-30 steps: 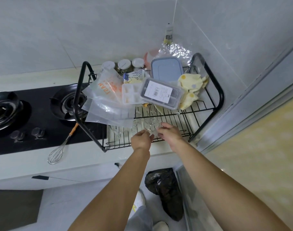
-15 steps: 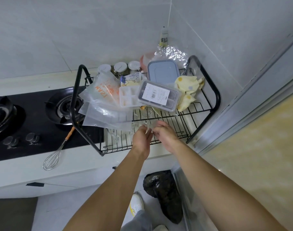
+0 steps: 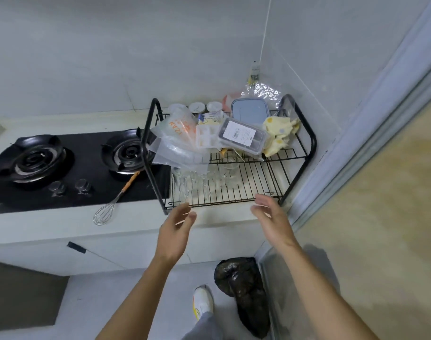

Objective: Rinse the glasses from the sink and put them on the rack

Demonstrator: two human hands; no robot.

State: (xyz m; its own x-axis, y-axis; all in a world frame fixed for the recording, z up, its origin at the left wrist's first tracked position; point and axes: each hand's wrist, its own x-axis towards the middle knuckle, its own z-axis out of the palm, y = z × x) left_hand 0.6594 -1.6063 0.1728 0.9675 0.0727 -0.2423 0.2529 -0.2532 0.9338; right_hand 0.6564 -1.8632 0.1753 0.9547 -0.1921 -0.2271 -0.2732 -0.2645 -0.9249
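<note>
White tiled walls meet in a kitchen corner above a pale table [image 3: 136, 224]. On it the clear glasses [image 3: 204, 179] stand bunched on the left part of the black wire rack [image 3: 258, 177]. They sit on open bars, probably so water can drip through, and the right part is bare for more. Whether they sit rim-up or rim-down I cannot tell.

The left hand [image 3: 175, 231] and right hand [image 3: 271, 222] hover just before the rack's front edge, fingers loose and apart, holding nothing — free, I judge, to fetch another glass. The sink is out of view.

Plastic bags [image 3: 175, 146], a lidded box [image 3: 244, 137] and a yellow cloth [image 3: 278, 136] crowd the rack's back, the bags overhanging the glasses. To the left lie a whisk [image 3: 104, 213] and a black gas hob [image 3: 62, 168] — below, a black bag [image 3: 244, 290] sits on the floor.
</note>
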